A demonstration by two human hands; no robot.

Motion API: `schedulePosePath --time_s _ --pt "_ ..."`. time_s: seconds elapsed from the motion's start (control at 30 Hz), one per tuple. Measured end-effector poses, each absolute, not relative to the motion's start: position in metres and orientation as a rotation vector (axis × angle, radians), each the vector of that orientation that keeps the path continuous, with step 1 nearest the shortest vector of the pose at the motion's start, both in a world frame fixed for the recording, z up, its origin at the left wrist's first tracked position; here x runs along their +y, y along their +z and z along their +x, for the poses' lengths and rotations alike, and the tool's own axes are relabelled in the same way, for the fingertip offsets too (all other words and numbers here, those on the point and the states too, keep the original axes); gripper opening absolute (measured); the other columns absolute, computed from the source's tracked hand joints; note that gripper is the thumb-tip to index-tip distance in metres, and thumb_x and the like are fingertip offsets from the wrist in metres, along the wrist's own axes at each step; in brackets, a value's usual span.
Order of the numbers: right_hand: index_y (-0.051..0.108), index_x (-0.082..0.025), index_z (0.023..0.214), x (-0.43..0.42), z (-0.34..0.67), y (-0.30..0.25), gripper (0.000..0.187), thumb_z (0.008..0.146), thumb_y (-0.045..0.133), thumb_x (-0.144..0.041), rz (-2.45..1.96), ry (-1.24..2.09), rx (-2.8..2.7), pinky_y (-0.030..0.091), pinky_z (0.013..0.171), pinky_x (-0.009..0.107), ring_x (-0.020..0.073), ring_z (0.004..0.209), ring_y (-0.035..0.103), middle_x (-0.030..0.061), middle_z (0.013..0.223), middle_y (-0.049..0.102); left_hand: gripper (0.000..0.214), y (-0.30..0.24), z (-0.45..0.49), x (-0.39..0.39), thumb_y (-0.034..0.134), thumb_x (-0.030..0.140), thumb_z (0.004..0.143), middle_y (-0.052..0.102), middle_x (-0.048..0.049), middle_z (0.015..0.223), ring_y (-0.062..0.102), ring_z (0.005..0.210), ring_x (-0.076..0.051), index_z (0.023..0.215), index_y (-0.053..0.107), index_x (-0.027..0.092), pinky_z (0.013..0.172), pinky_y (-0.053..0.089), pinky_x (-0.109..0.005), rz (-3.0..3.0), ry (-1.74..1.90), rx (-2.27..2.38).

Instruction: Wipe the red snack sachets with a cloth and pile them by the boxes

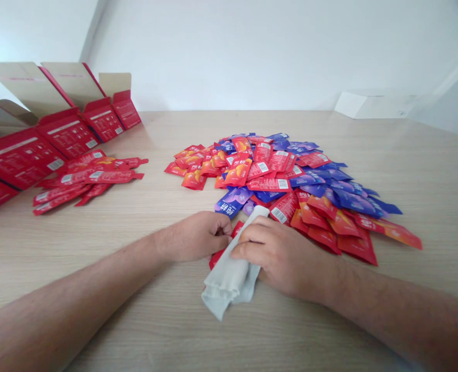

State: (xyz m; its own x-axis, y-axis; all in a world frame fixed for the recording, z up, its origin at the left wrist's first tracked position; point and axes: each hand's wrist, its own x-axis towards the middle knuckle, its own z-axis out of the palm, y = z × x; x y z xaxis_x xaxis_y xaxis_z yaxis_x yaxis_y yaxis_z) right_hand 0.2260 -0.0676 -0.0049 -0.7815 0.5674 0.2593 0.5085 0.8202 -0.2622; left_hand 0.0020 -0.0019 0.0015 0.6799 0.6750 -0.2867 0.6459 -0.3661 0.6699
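Observation:
My left hand (193, 236) is curled, its fingertips pressed on a red foil sachet (217, 257) that lies mostly under a folded pale grey cloth (226, 276). My right hand (275, 258) lies over the cloth and grips it, with its fingers across the top fold. The two hands nearly meet there, and the cloth hides the middle of the sachet. Just beyond them spreads a large heap of red, orange and purple-blue foil sachets (279, 178), its near edge close to my right fingers.
On the light wood table (97, 227), a loose row of red sachets (85, 178) lies to the left beside several open red cardboard boxes (68, 133). A white box (372, 106) stands beyond the table's far right edge, against a white wall.

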Motion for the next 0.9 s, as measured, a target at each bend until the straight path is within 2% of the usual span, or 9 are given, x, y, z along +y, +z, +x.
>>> schedulePosePath --time_s 0.1,0.27,0.43,0.57,0.77,0.9 --pt "0.072 -0.018 0.112 -0.0678 0.2263 -0.0042 0.021 0.092 0.067 -0.013 -0.847 0.249 -2.66 0.047 0.092 0.041 0.0252 0.103 0.057 0.0075 0.107 0.069 0.009 0.0014 0.0018 -0.0022 0.053 0.021 0.083 0.059 0.0084 0.066 0.054 0.061 -0.01 0.083 0.062 0.023 0.054 0.037 -0.021 2.094 0.042 1.017" --pt "0.073 -0.018 0.108 -0.0681 0.2261 -0.0026 0.014 0.096 0.065 -0.018 -0.721 0.258 -2.746 0.047 0.095 0.041 0.0252 0.104 0.058 0.0079 0.104 0.07 0.007 0.0021 0.0021 -0.0011 0.055 0.023 0.083 0.058 0.0081 0.066 0.052 0.062 -0.011 0.082 0.062 0.023 0.053 0.035 -0.021 2.129 0.056 1.022" --pt "0.072 -0.018 0.112 -0.0673 0.2274 -0.0058 0.024 0.09 0.068 -0.011 -0.863 0.248 -2.637 0.047 0.092 0.04 0.0245 0.102 0.058 0.0077 0.107 0.069 0.008 0.0038 0.0023 -0.0026 0.053 0.023 0.084 0.059 0.0078 0.067 0.054 0.061 -0.011 0.084 0.061 0.023 0.054 0.037 -0.021 2.084 0.013 1.018" --pt "0.073 -0.017 0.107 -0.0682 0.2266 -0.003 0.015 0.094 0.065 -0.016 -0.73 0.277 -2.737 0.048 0.095 0.041 0.0247 0.105 0.058 0.0083 0.106 0.07 0.008 0.0043 0.0027 -0.0021 0.054 0.022 0.083 0.058 0.0074 0.067 0.052 0.063 -0.011 0.083 0.062 0.022 0.055 0.035 -0.021 2.129 0.047 1.016" --pt "0.072 -0.018 0.112 -0.0677 0.2272 -0.0044 0.023 0.091 0.067 -0.011 -0.885 0.266 -2.631 0.047 0.093 0.041 0.0252 0.103 0.057 0.0081 0.107 0.069 0.008 0.0041 0.0028 -0.0035 0.054 0.023 0.084 0.059 0.0075 0.066 0.053 0.061 -0.011 0.085 0.061 0.022 0.054 0.037 -0.022 2.082 0.024 1.024" --pt "0.073 -0.017 0.109 -0.0669 0.2266 -0.0035 0.016 0.095 0.064 -0.015 -0.75 0.277 -2.734 0.047 0.095 0.041 0.0253 0.105 0.057 0.0083 0.106 0.069 0.007 0.005 0.0031 -0.0029 0.054 0.022 0.083 0.058 0.0075 0.066 0.052 0.061 -0.01 0.083 0.061 0.022 0.054 0.036 -0.021 2.102 0.035 1.012"
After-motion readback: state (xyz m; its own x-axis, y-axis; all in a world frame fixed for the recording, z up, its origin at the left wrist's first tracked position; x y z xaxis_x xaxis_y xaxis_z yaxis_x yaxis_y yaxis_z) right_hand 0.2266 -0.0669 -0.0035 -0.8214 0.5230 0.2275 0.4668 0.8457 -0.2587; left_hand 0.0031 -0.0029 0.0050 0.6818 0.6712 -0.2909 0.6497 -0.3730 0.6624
